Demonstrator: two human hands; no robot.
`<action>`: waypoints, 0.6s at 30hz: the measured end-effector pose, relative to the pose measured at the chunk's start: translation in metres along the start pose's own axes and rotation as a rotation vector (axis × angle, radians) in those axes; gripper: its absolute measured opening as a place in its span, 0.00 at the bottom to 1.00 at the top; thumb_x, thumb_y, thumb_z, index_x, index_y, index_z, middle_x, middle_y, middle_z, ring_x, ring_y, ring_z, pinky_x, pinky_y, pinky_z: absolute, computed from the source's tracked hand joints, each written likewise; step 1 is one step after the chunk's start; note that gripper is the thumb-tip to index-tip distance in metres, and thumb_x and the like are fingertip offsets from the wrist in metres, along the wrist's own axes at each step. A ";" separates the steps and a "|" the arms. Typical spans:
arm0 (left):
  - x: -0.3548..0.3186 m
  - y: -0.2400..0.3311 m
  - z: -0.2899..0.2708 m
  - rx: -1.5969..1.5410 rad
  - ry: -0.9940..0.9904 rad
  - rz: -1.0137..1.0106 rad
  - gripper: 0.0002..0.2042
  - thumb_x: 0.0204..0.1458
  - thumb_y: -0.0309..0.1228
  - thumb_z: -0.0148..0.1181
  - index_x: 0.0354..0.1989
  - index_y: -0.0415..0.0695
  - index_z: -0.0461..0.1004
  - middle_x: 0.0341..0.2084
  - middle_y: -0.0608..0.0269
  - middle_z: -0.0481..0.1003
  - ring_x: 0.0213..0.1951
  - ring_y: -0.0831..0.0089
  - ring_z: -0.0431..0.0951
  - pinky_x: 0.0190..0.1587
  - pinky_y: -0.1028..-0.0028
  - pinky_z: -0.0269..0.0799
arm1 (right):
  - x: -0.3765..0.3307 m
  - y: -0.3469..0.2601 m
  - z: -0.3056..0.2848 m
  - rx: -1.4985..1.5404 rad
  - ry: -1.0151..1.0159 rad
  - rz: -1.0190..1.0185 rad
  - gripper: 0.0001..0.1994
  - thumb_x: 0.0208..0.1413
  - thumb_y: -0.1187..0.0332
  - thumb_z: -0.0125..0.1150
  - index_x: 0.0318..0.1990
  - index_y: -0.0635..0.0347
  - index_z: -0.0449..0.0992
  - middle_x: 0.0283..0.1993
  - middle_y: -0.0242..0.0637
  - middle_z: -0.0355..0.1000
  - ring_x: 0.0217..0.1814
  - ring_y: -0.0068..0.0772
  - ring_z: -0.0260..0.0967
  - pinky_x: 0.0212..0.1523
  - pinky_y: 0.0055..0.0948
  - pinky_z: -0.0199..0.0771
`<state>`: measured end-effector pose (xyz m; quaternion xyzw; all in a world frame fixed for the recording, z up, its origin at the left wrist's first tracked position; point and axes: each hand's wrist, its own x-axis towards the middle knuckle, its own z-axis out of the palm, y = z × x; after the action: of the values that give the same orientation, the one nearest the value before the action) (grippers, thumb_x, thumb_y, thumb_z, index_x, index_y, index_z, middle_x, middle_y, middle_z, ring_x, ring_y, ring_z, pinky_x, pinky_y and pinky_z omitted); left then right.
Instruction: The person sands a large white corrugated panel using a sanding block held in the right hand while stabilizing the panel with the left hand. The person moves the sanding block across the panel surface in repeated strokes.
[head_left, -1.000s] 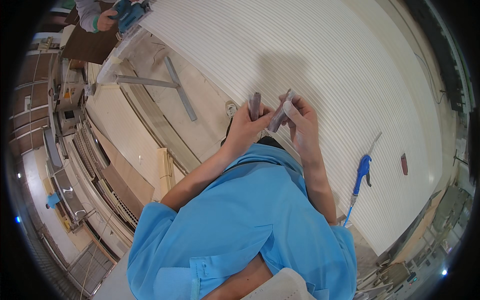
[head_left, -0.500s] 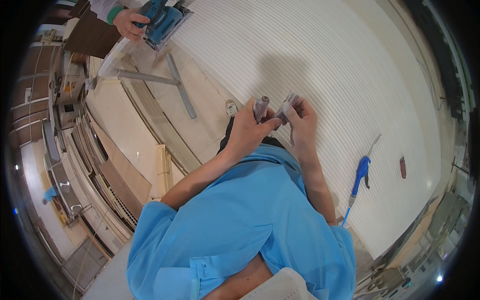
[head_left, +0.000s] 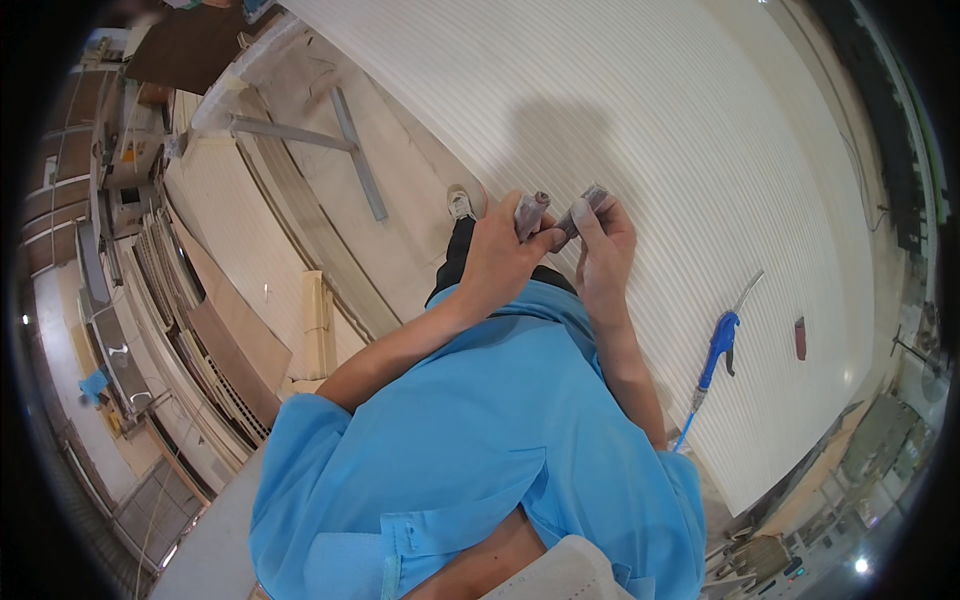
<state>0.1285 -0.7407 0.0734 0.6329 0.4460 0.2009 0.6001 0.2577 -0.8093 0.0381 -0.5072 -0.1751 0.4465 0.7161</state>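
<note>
Both my hands are raised in front of me, beside the near left edge of a large white ribbed panel (head_left: 690,200). My left hand (head_left: 500,250) is closed round a dusty grey-brown roll (head_left: 532,212), which looks like rolled sandpaper. My right hand (head_left: 606,250) pinches a similar dusty grey-brown strip (head_left: 580,218), tilted, between thumb and fingers. The left thumb reaches to the lower end of that strip. My fingers hide parts of both pieces.
On the panel at right lie a blue air blow gun (head_left: 718,350) with its hose and a small dark red piece (head_left: 800,340). A grey metal stand (head_left: 355,150) is on the floor at left. Stacked boards (head_left: 200,310) stand beyond it. At the top left edge shows part of a blue tool (head_left: 257,8).
The co-worker's hand and blue sander have moved up and almost out of view at top left. My hands have shifted slightly, still holding the two pieces; my shoe and dark trouser leg show more.
</note>
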 end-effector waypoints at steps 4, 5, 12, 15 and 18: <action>0.001 -0.006 0.001 -0.080 0.020 -0.005 0.13 0.53 0.21 0.70 0.32 0.40 0.68 0.28 0.60 0.80 0.31 0.78 0.78 0.33 0.73 0.74 | -0.002 0.000 0.003 0.142 0.015 0.056 0.05 0.68 0.70 0.59 0.41 0.62 0.73 0.32 0.32 0.73 0.31 0.23 0.71 0.33 0.26 0.73; 0.002 -0.009 0.002 -0.127 0.018 -0.035 0.13 0.53 0.20 0.70 0.31 0.41 0.66 0.28 0.60 0.80 0.31 0.78 0.78 0.33 0.73 0.75 | -0.002 0.000 0.004 0.182 0.020 0.070 0.05 0.68 0.70 0.59 0.42 0.62 0.73 0.32 0.32 0.72 0.31 0.22 0.71 0.32 0.26 0.73; 0.002 -0.020 0.012 -0.266 0.040 -0.019 0.11 0.51 0.23 0.72 0.31 0.39 0.71 0.23 0.65 0.76 0.27 0.80 0.73 0.30 0.75 0.70 | -0.003 0.001 0.005 0.213 0.127 0.143 0.04 0.69 0.71 0.56 0.43 0.60 0.73 0.33 0.28 0.71 0.31 0.18 0.69 0.30 0.23 0.72; -0.001 -0.018 0.013 -0.212 0.015 -0.032 0.12 0.51 0.24 0.72 0.32 0.39 0.71 0.24 0.64 0.77 0.28 0.80 0.74 0.31 0.74 0.71 | -0.004 0.002 0.002 0.206 0.149 0.132 0.04 0.70 0.71 0.55 0.43 0.60 0.73 0.32 0.27 0.70 0.29 0.16 0.67 0.28 0.20 0.68; -0.004 -0.014 0.013 -0.208 -0.022 -0.063 0.13 0.51 0.25 0.73 0.33 0.39 0.70 0.25 0.64 0.77 0.30 0.79 0.76 0.33 0.74 0.73 | -0.006 0.007 0.000 0.186 0.169 0.089 0.04 0.70 0.71 0.55 0.42 0.61 0.73 0.31 0.26 0.69 0.27 0.13 0.62 0.25 0.18 0.63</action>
<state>0.1324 -0.7527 0.0587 0.5552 0.4358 0.2203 0.6733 0.2517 -0.8134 0.0330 -0.4815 -0.0492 0.4480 0.7517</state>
